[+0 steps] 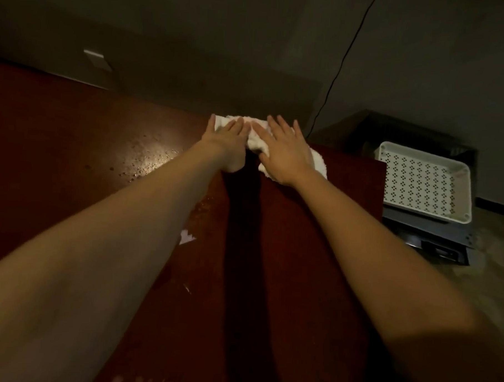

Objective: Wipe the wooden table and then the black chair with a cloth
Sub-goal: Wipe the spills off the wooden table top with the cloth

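A white cloth (254,140) lies bunched at the far edge of the dark reddish wooden table (74,131). My left hand (228,139) presses flat on the cloth's left part with straight fingers. My right hand (284,150) lies flat on its right part, fingers spread. Both arms stretch far forward over the table. Water drops glisten on the tabletop left of my left arm. The black chair is not in view.
A white perforated tray (462,182) sits on a dark low unit beyond the table's right edge. A black cable (346,59) runs down the wall behind the table. A small pale scrap (186,237) lies on the table by my left forearm.
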Available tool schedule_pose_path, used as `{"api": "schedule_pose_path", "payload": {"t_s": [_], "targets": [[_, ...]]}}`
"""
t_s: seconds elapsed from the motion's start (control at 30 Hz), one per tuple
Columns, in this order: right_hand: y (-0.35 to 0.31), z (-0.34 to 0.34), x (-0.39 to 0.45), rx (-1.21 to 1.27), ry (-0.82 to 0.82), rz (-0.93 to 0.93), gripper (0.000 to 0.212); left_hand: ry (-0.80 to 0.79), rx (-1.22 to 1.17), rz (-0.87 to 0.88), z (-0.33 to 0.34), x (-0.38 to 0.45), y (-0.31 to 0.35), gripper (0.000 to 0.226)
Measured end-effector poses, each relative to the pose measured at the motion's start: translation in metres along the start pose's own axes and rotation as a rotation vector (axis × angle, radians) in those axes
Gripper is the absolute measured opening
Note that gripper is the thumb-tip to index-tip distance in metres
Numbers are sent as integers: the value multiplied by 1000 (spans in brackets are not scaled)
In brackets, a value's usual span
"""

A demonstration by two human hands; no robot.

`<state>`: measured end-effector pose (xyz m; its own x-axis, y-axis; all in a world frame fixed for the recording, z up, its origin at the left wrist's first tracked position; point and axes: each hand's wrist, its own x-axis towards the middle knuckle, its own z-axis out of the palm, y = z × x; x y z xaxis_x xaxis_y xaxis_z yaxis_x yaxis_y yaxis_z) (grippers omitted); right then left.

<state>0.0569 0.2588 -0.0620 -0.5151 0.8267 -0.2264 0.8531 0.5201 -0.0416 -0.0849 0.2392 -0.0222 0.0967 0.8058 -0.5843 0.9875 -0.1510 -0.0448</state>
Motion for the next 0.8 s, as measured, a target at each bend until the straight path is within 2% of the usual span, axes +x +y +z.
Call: {"api": "schedule_pose_path", "payload": {"t_s": [0.27,0.47,0.6,0.8], "targets": [[-52,18,-108,20,-35,-21,68,6,45,75,58,-92,28,72],[-71,43,-197,72,-57,-28,75,-73,-32,114,98,-162,67,74],[-46,37,-183,33,-69,-122,74,-76,9,109,93,-148,71,73],[32,25,-139,31,-58,-18,71,-43,-118,139,52,-83,94,73]]}}
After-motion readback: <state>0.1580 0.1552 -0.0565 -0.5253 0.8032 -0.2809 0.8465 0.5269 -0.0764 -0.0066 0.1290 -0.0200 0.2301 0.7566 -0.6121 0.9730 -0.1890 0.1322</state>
